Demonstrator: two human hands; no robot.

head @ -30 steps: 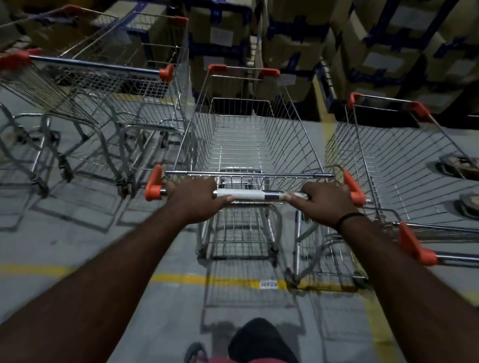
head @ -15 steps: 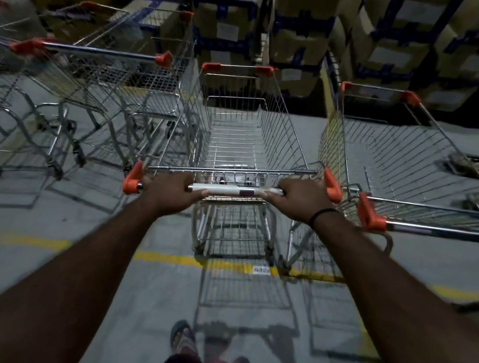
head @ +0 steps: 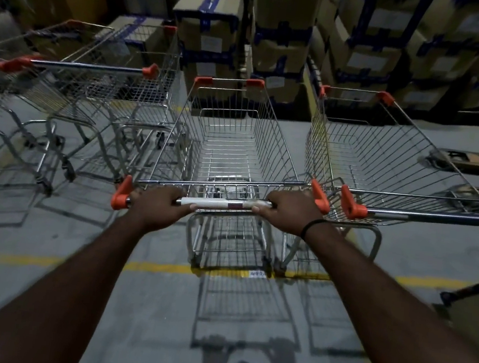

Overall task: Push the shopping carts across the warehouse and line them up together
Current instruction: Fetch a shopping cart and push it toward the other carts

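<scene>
Foreground: grey, matt concrete floor (head: 142, 319) crossed by a painted yellow line (head: 157, 267). Above it the left hand (head: 160, 208) and right hand (head: 291, 212), set well apart, each curl tightly round the tubular handle (head: 220, 203), which is white-sleeved at its middle and capped with orange plastic. A thin black band (head: 312, 224) circles the right wrist. The cart (head: 230, 150), a tapering basket of bright steel wire, stands just beside a matching right cart (head: 384, 156); blurred left carts (head: 109, 86) sit askew. Behind: stacked cardboard boxes (head: 281, 37) bound with blue tape.
</scene>
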